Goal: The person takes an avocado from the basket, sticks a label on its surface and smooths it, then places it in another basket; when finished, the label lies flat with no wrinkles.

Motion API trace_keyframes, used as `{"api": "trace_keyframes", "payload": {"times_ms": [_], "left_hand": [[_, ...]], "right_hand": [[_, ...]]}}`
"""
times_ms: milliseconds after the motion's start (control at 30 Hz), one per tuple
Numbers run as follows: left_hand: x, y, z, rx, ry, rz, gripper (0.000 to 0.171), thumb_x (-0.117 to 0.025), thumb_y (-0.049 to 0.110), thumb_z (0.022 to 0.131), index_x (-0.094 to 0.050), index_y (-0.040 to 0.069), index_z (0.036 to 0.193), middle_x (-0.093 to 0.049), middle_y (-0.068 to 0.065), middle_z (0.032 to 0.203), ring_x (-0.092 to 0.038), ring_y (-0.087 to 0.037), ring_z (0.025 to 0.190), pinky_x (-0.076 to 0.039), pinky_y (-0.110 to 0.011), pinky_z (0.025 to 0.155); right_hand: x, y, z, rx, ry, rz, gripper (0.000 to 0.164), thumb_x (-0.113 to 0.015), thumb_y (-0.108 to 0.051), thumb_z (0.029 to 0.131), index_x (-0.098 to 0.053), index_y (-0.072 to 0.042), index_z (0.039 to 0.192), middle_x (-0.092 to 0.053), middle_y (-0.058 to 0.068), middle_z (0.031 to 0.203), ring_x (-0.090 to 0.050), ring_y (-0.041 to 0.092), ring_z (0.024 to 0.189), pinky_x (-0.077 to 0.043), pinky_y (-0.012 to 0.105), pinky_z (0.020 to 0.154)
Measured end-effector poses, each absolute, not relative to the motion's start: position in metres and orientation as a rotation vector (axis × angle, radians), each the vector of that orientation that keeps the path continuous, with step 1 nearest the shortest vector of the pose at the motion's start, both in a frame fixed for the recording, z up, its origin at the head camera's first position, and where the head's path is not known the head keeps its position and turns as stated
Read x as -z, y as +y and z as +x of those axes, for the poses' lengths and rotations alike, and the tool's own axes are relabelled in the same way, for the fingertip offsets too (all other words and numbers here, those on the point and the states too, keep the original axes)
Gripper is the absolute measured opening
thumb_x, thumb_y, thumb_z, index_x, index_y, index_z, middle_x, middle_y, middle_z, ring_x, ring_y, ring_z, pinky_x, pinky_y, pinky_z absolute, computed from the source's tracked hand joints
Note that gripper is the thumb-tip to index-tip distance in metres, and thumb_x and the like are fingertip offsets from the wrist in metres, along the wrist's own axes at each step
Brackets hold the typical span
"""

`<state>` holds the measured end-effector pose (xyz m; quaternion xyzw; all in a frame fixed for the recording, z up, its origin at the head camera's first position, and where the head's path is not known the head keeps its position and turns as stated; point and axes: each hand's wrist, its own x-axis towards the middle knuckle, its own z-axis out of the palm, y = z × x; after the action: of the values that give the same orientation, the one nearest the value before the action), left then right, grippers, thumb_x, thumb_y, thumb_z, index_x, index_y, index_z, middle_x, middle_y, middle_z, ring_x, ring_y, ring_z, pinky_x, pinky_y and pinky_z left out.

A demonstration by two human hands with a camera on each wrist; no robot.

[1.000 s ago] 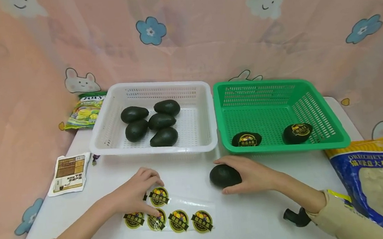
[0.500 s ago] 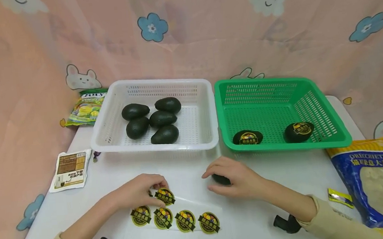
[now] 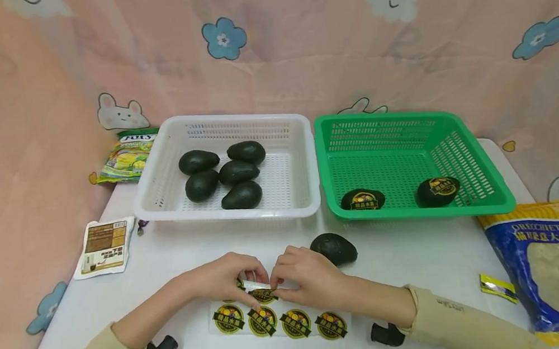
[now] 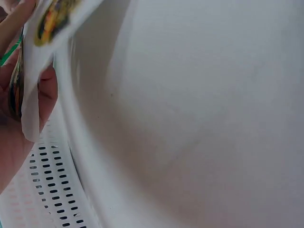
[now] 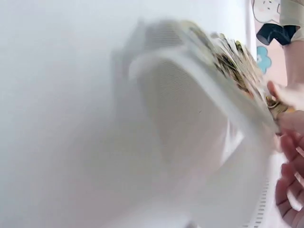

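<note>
The left hand (image 3: 228, 276) pinches the sheet (image 3: 278, 316) by its far left part, with the grip narrow and the thumb on the near side. The right hand (image 3: 310, 278) meets it there. Its grip is narrow too, and it pinches the sheet at a sticker (image 3: 263, 296). The wrist views are blurry, so I cannot tell if the right fingertips have only the sticker's edge.

The sheet bends up off the bench (image 3: 180, 246) at its far edge. I think the left hand lifts and steadies it so the right hand can get under the sticker. A row of 4 stickers shows flat and near, face up.

A plain avocado (image 3: 334, 249) lies on the bench just far of the right hand, touched by nobody. It seems to be set there to be close by while 2 hands are busy.

Far left, the white basket (image 3: 228, 217) has 5 plain avocados (image 3: 238, 172). Just right of it, the green basket (image 3: 414, 213) has 2 avocados (image 3: 438, 191) with stickers facing up. The baskets likely keep plain and stickered fruit apart.
</note>
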<state>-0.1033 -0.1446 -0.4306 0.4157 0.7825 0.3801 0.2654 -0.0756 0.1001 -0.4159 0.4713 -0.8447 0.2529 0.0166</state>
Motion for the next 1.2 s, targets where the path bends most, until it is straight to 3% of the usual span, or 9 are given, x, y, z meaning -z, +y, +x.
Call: {"api": "trace_keyframes", "payload": {"times_ms": [133, 233, 300, 400, 467, 600, 833, 1000, 1200], "left_hand": [[0.431, -0.145, -0.101, -0.946, 2.157, 1.196, 0.047, -0.083, 0.037, 0.077, -0.063, 0.019, 0.116, -0.061, 0.014, 0.109, -0.056, -0.004, 0.099, -0.048, -0.026, 0.088], [0.428, -0.140, -0.097, -1.019, 2.246, 1.233, 0.048, -0.080, 0.045, 0.079, -0.064, 0.021, 0.117, -0.060, 0.014, 0.115, -0.054, -0.007, 0.107, -0.046, -0.030, 0.093], [0.422, -0.130, -0.094, -1.186, 2.288, 1.187, 0.036, -0.077, 0.043, 0.082, -0.067, 0.024, 0.111, -0.063, 0.016, 0.110, -0.057, -0.009, 0.103, -0.048, -0.033, 0.089], [0.406, -0.110, -0.090, -1.471, 2.280, 1.056, 0.009, -0.076, 0.028, 0.087, -0.072, 0.023, 0.093, -0.067, 0.013, 0.091, -0.061, -0.013, 0.085, -0.050, -0.033, 0.077], [0.399, -0.098, -0.090, -1.576, 2.264, 0.953, 0.002, -0.075, 0.023, 0.087, -0.073, 0.022, 0.086, -0.067, 0.012, 0.083, -0.060, -0.013, 0.078, -0.049, -0.032, 0.073], [0.401, -0.079, -0.092, -1.670, 2.239, 0.753, 0.005, -0.075, 0.025, 0.087, -0.075, 0.020, 0.085, -0.068, 0.010, 0.081, -0.059, -0.012, 0.076, -0.048, -0.027, 0.072], [0.416, -0.044, -0.090, -1.729, 2.251, 0.504, 0.012, -0.075, 0.029, 0.087, -0.077, 0.017, 0.086, -0.068, 0.007, 0.080, -0.058, -0.012, 0.074, -0.047, -0.025, 0.066], [0.427, -0.028, -0.090, -1.687, 2.328, 0.391, 0.014, -0.075, 0.031, 0.086, -0.077, 0.017, 0.083, -0.065, 0.009, 0.076, -0.054, -0.011, 0.070, -0.043, -0.024, 0.062], [0.436, -0.025, -0.094, -1.561, 2.505, 0.448, 0.015, -0.075, 0.029, 0.085, -0.072, 0.018, 0.075, -0.057, 0.006, 0.065, -0.047, -0.010, 0.060, -0.039, -0.025, 0.056]], "right_hand": [[0.413, 0.111, -0.075, -0.981, -2.640, 1.421, 0.009, -0.073, -0.024, 0.088, -0.065, -0.025, 0.091, -0.060, -0.017, 0.090, -0.053, 0.006, 0.085, -0.043, 0.016, 0.073], [0.405, 0.125, -0.076, -1.179, -2.693, 1.306, 0.013, -0.073, -0.020, 0.088, -0.062, -0.025, 0.090, -0.058, -0.017, 0.085, -0.054, 0.010, 0.078, -0.043, 0.017, 0.067], [0.398, 0.137, -0.078, -1.262, -2.738, 1.227, 0.016, -0.074, -0.018, 0.086, -0.060, -0.025, 0.088, -0.054, -0.015, 0.080, -0.051, 0.012, 0.072, -0.041, 0.019, 0.062], [0.389, 0.153, -0.079, -1.311, -2.821, 1.115, 0.018, -0.075, -0.016, 0.085, -0.059, -0.027, 0.086, -0.050, -0.012, 0.075, -0.047, 0.012, 0.067, -0.038, 0.021, 0.058], [0.385, 0.161, -0.078, -1.338, -2.874, 1.037, 0.017, -0.074, -0.017, 0.085, -0.060, -0.027, 0.086, -0.050, -0.010, 0.075, -0.046, 0.011, 0.068, -0.038, 0.022, 0.058], [0.384, 0.177, -0.076, -1.423, -2.947, 0.756, 0.013, -0.074, -0.023, 0.088, -0.062, -0.028, 0.090, -0.053, -0.008, 0.076, -0.047, 0.011, 0.067, -0.039, 0.023, 0.055], [0.398, 0.200, -0.072, -1.539, -2.925, 0.298, 0.005, -0.070, -0.020, 0.092, -0.068, -0.016, 0.087, -0.052, -0.004, 0.071, -0.045, 0.010, 0.065, -0.039, 0.024, 0.058], [0.408, 0.205, -0.071, -1.465, -2.906, 0.268, 0.006, -0.069, -0.018, 0.092, -0.069, -0.013, 0.088, -0.049, -0.003, 0.066, -0.042, 0.009, 0.060, -0.035, 0.024, 0.054], [0.423, 0.207, -0.075, -1.252, -2.840, 0.399, 0.010, -0.073, -0.015, 0.088, -0.066, -0.016, 0.082, -0.051, -0.008, 0.070, -0.044, 0.012, 0.064, -0.036, 0.024, 0.058]]}}
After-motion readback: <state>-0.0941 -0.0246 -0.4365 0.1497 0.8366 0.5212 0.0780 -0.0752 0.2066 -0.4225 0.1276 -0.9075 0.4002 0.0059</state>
